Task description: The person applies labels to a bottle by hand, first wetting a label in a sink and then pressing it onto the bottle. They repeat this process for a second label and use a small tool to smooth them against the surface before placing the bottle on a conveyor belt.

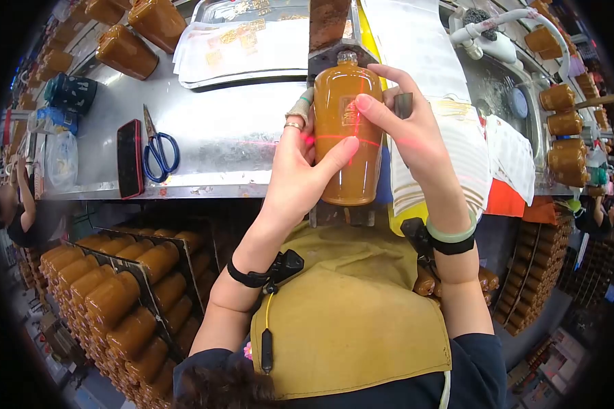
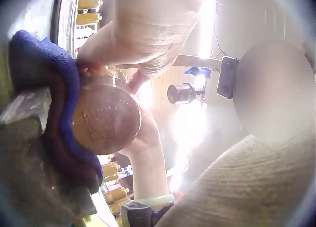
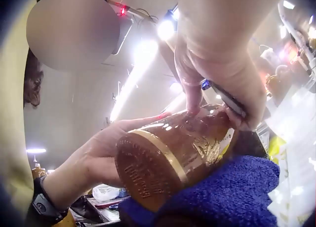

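A glossy brown bottle lies on a blue towel, its neck pointing away from the person. My left hand grips its left side, the thumb laid across the front and a wrapped fingertip near the shoulder. From the right, my right hand holds the bottle, thumb at the edge of a small gold label and index finger reaching toward the shoulder. Red laser lines cross the bottle close to the label. In the right wrist view, the embossed base and a gold band around the lower body show.
Left on the metal bench are blue-handled scissors, a phone and white sheets with gold labels. Brown bottles stand farther back. A sink with a white faucet is at right. Racked bottles fill the lower left.
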The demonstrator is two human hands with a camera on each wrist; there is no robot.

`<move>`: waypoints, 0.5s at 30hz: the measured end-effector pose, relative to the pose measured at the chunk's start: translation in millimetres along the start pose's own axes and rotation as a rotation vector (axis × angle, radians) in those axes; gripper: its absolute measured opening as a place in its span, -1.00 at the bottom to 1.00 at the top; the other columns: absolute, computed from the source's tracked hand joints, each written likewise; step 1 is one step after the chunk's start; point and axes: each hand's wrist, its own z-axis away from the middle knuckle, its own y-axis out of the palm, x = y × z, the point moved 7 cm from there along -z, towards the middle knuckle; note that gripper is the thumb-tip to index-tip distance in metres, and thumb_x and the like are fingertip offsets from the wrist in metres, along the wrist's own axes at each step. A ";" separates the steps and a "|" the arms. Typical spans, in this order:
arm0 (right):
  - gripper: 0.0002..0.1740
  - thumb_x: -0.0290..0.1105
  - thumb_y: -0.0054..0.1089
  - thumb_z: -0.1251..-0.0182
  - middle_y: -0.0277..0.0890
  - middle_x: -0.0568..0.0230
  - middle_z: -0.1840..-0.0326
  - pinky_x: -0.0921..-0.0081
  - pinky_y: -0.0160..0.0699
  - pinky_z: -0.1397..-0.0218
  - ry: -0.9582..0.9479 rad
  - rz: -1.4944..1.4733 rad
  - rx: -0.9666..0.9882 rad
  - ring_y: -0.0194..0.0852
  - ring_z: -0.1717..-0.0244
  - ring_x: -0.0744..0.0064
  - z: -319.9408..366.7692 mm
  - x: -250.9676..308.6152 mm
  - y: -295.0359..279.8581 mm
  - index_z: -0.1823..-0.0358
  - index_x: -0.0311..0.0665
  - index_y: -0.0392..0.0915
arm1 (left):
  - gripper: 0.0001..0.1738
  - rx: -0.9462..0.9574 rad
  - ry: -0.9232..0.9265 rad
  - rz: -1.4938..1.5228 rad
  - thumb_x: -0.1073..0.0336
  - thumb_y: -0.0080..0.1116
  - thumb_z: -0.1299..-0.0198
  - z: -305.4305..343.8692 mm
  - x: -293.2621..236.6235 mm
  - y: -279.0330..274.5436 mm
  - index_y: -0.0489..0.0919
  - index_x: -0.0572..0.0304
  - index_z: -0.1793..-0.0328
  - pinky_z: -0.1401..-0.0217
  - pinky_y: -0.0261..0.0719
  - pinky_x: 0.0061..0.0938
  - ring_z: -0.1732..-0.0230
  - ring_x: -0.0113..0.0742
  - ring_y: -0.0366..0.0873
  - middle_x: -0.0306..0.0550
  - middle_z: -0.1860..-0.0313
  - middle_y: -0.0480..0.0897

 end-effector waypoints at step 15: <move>-0.66 -0.50 0.00 -0.61 0.54 0.24 -0.20 0.61 0.40 -0.28 -0.071 -0.088 -0.142 0.45 -0.18 0.59 31.2 4.8 -32.2 -0.31 -0.43 0.51 | -0.26 -0.006 -0.068 0.089 0.38 0.21 -0.51 0.3 3.6 -3.7 0.13 0.37 -0.68 -0.53 0.44 -0.33 -0.48 -0.29 0.43 0.07 -0.52 0.43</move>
